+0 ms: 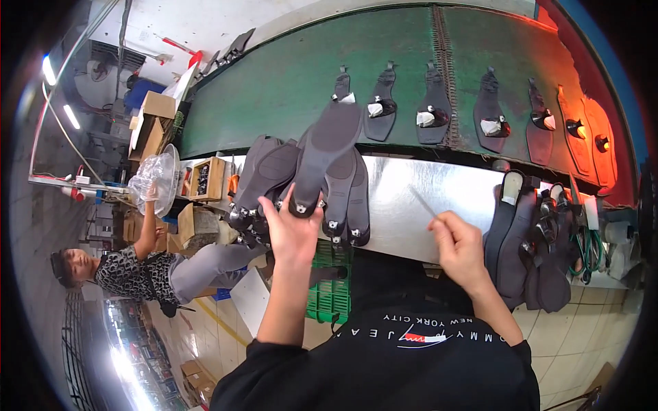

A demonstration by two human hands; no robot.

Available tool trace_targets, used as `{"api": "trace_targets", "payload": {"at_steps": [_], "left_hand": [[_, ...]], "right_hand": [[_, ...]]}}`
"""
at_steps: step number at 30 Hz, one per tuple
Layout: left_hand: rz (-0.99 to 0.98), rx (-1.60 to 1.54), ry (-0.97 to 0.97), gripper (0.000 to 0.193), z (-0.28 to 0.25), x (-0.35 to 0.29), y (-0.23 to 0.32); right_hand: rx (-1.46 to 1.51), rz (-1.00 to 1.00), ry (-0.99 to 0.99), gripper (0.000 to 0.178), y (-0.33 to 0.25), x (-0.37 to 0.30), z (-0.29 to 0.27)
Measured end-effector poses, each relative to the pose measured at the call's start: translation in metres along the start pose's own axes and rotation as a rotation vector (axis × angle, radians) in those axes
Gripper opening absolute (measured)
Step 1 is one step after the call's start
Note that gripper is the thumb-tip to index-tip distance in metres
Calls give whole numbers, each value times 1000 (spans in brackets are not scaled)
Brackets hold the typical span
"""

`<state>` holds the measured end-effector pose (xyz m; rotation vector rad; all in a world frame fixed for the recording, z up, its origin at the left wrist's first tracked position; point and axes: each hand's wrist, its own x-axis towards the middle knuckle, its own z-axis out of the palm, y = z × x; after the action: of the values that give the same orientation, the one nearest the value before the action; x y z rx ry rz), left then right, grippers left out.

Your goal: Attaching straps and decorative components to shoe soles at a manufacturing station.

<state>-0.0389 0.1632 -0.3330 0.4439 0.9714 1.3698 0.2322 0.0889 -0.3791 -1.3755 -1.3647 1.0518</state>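
Observation:
My left hand (295, 226) grips a dark shoe sole (332, 130) by its narrow lower end, where a small shiny fitting shows. The sole tilts up toward the conveyor, its wide part overlapping other pieces. In my right hand (459, 250), closed in a fist, is a thin, pale, rod-like tool (421, 201) pointing up and left over the metal table (394, 185). Its exact kind I cannot make out. Beside and beneath the held piece lie more dark soles (264, 168), bunched together with their fittings toward me.
A green conveyor belt (274, 89) carries several dark shoe pieces (433, 103) toward an orange-lit opening (589, 116). Further soles (510, 240) and green cords (588, 250) lie at right. A green crate (329, 294) stands below. At left, another person (147, 274) touches a plastic-wrapped round object (156, 179).

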Motion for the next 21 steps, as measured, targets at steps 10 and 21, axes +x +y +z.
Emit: {"api": "trace_targets", "payload": {"at_steps": [10,21], "left_hand": [[320,1548,-171,51,32,20,64],[383,2191,92,55,38,295,-70]], "right_hand": [[-398,-10,240,38,39,12,-26],[-593,-130,347,37,44,5,-20]]}}
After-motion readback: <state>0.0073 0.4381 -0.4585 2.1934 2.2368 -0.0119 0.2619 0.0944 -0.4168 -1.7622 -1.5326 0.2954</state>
